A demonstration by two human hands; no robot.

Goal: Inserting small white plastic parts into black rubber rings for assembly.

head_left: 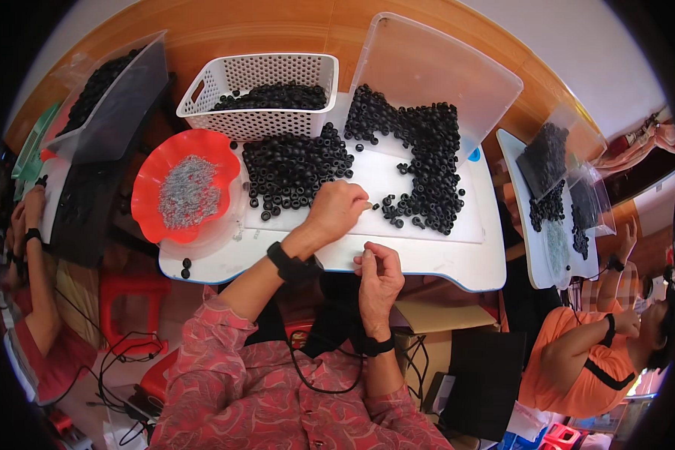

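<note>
My left hand (336,211) hovers over the white tabletop (427,259), fingers pinched on a small thin metal pin that points right toward loose black rubber rings (397,210). Just below it, at the table's front edge, my right hand (379,274) is curled with its fingertips closed on a small black ring (367,247), mostly hidden by the fingers. A heap of black rings (296,165) lies just beyond my left hand. Another heap (427,150) spreads to the right. A red bowl (157,217) of small grey metal pins (187,191) sits at the left.
A white slotted basket (259,120) with black rings stands at the back, beside a clear plastic lid (435,67) leaning upright. A dark tray (112,105) of rings is at the far left. Other people sit at the left (30,247) and right (585,352), by a second white table (536,247).
</note>
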